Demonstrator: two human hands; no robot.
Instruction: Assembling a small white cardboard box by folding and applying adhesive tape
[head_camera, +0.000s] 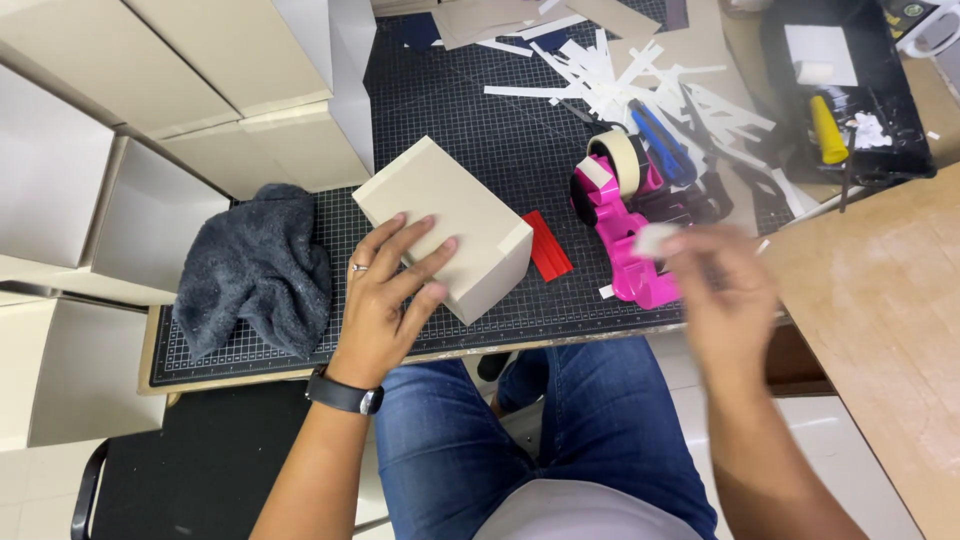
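Left hand (385, 300) flat, fingers spread, pressing the plain beige cardboard box (445, 225) at the mat's near edge; blurred right hand (725, 290) pinches a tape strip (655, 238) by the pink tape dispenser (625, 245); risk: strip folds onto itself, box slides.

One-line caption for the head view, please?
Left hand steadies a beige box on the cutting mat; blurred right hand at pink tape dispenser.

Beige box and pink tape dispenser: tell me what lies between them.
In the head view, a flat red piece lies on the cutting mat between the beige box and the pink tape dispenser.
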